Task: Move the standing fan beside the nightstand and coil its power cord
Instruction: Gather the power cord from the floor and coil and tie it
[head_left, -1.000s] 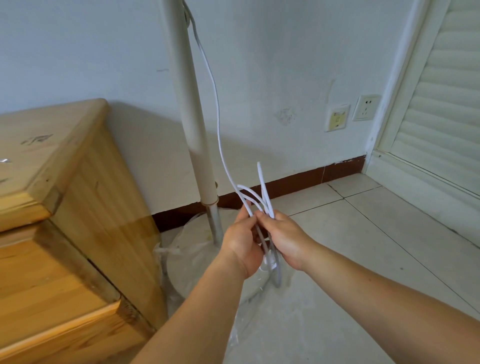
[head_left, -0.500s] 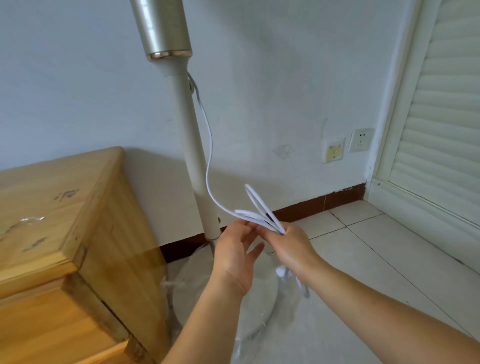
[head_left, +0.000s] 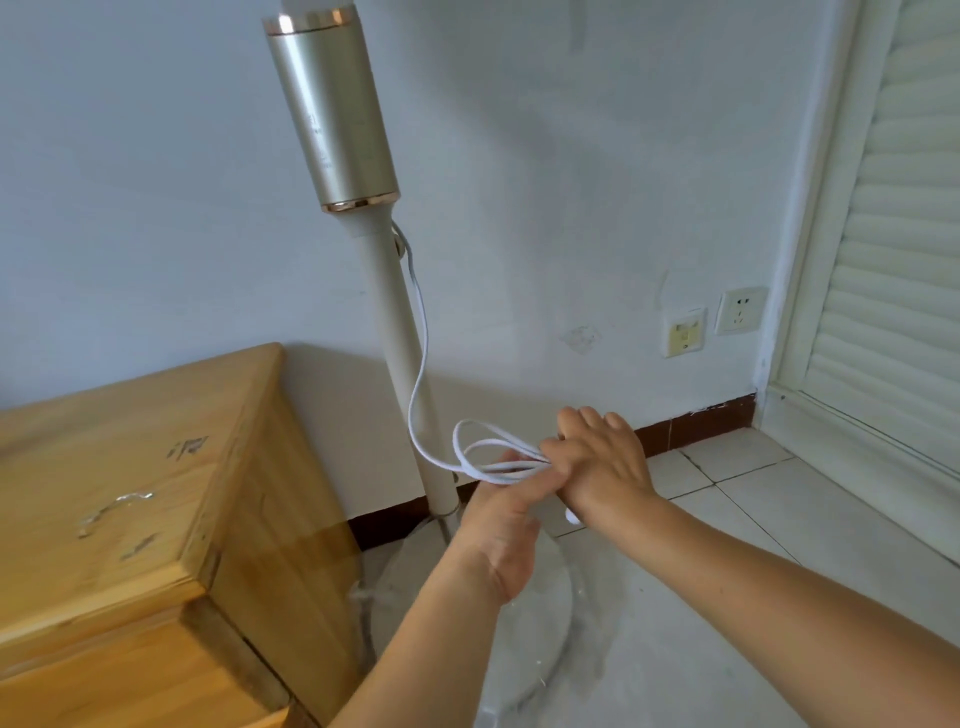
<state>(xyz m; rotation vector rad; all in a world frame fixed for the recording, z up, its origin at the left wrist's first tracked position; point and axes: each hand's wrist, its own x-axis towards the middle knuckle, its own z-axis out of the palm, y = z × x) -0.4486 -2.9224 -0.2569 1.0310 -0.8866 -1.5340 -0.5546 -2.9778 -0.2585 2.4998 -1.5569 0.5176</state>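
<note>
1. head view: the right hand (head_left: 602, 457) is closed around a bundle of loops of the white power cord (head_left: 488, 457). the left hand (head_left: 506, 525) sits just below, fingers loosely curled, thumb touching the strands.
2. the loops lie roughly level, long axis pointing left from the right hand toward the fan pole (head_left: 405, 364).
3. the free run rises from the loops up along the pole to its exit point.
4. the fan stands just beside the nightstand (head_left: 156, 493).
5. my judgement: the left hand is nearer the slack.
</note>
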